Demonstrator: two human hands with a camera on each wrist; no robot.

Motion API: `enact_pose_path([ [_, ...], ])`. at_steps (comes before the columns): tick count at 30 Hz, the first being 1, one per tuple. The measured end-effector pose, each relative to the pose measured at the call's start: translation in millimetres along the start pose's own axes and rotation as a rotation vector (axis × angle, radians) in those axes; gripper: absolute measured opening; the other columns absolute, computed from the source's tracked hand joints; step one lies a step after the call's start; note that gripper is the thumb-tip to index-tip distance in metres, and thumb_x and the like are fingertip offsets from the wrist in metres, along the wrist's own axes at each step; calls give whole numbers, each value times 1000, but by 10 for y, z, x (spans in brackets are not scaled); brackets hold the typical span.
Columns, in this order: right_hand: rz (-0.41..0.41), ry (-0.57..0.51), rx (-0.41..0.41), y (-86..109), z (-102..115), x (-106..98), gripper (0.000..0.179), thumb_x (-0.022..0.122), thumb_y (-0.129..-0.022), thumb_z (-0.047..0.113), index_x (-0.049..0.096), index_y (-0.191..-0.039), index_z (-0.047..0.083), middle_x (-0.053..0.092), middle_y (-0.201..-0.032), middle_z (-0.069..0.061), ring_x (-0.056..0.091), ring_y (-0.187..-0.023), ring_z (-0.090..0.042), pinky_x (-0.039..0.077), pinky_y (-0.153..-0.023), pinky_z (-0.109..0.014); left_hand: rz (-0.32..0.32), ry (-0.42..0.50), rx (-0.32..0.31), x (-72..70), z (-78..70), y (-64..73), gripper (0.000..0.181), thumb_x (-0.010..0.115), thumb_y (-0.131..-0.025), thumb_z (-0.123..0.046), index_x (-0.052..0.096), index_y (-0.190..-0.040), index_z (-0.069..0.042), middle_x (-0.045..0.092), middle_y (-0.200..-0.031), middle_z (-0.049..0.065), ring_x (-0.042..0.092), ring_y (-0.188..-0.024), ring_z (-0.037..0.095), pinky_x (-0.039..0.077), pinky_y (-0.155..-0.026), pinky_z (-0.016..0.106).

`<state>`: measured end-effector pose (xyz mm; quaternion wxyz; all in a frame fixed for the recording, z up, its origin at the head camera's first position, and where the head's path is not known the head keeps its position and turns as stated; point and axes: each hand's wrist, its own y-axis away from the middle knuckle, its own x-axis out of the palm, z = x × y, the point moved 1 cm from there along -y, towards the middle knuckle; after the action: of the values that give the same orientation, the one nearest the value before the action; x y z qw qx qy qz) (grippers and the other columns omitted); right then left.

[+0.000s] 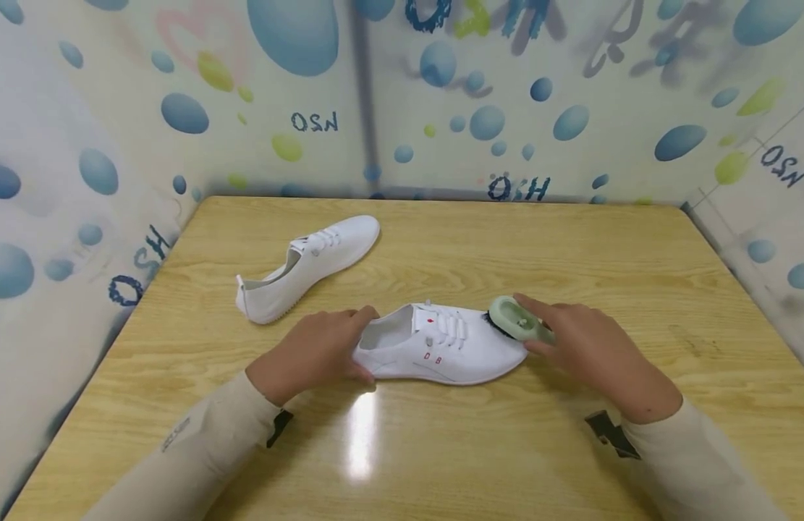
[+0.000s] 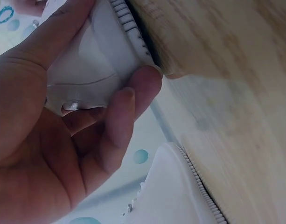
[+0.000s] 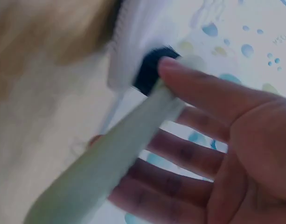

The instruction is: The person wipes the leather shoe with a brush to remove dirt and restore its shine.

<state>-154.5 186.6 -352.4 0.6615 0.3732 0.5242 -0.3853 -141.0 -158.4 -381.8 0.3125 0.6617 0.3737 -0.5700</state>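
Observation:
A white lace-up shoe point(image 1: 467, 354) with small red letters on its side lies sole down, toe to the right. My left hand point(image 1: 320, 347) grips its heel, thumb and fingers round the back, as the left wrist view shows the shoe's heel point(image 2: 87, 65) between them. In my right hand point(image 1: 590, 351) is a pale green brush point(image 1: 515, 318), its dark bristles against the top of the toe. The right wrist view has the long brush handle point(image 3: 105, 154) held between thumb and fingers, with black bristles point(image 3: 149, 70) at the shoe.
The other white shoe point(image 1: 310, 268) stands farther back on the left, toe pointing away to the right. Both are on a wooden table point(image 1: 571, 246). Behind it rises a wall point(image 1: 402, 108) patterned with blue and green drops.

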Motion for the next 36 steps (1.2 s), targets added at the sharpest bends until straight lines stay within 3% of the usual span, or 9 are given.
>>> enact_pose_path([
  [6,89,-40,-11,62,-128,-77,65,81,-84,29,56,-143,14,73,-92,-1,64,-79,-14,52,-68,-39,-7,-12,-7,25,-1,7,88,91,-56,-56,54,-122,-10,71,-92,5,63,-65,22,49,-56,37],
  [10,149,-52,-40,98,-136,-88,64,83,-82,27,58,-141,19,75,-99,-2,67,-85,-17,53,-69,-39,-11,-21,-5,9,-10,15,89,91,-55,-56,55,-123,-10,72,-94,6,65,-67,24,50,-57,37],
  [14,127,-31,-106,99,-76,-63,62,82,-83,28,59,-140,27,75,-113,-4,71,-97,-24,55,-75,-44,-26,-31,0,-6,-17,16,89,90,-55,-57,55,-122,-10,72,-94,6,64,-66,24,50,-57,38],
  [18,54,3,-157,50,-10,3,62,80,-85,29,57,-142,28,75,-111,-7,71,-97,-26,56,-78,-46,-32,-33,4,-11,-19,13,89,91,-54,-56,55,-121,-10,72,-92,5,63,-64,23,49,-56,37],
  [23,14,-13,-95,-2,27,46,66,78,-87,29,52,-147,22,73,-114,-15,71,-99,-31,55,-82,-51,-20,-27,-2,-4,-25,9,88,91,-55,-55,55,-122,-11,72,-93,4,63,-66,22,50,-57,37],
  [27,31,-42,-25,-7,-5,11,67,78,-88,26,50,-148,17,74,-109,-13,70,-97,-29,55,-83,-50,-20,-27,-5,1,-29,6,88,91,-55,-55,55,-123,-11,73,-95,5,65,-68,23,51,-59,38],
  [32,107,-64,-19,33,-90,-54,65,80,-85,22,54,-144,13,74,-99,-8,68,-86,-21,55,-75,-44,-15,-22,-4,-1,-29,15,87,91,-55,-55,55,-121,-11,72,-93,5,64,-67,23,50,-58,38],
  [36,154,-69,-51,78,-123,-87,64,82,-82,23,58,-142,17,75,-102,-6,69,-88,-20,55,-72,-41,-22,-17,1,5,-21,16,87,91,-55,-55,55,-121,-11,72,-93,5,65,-67,23,50,-58,38],
])
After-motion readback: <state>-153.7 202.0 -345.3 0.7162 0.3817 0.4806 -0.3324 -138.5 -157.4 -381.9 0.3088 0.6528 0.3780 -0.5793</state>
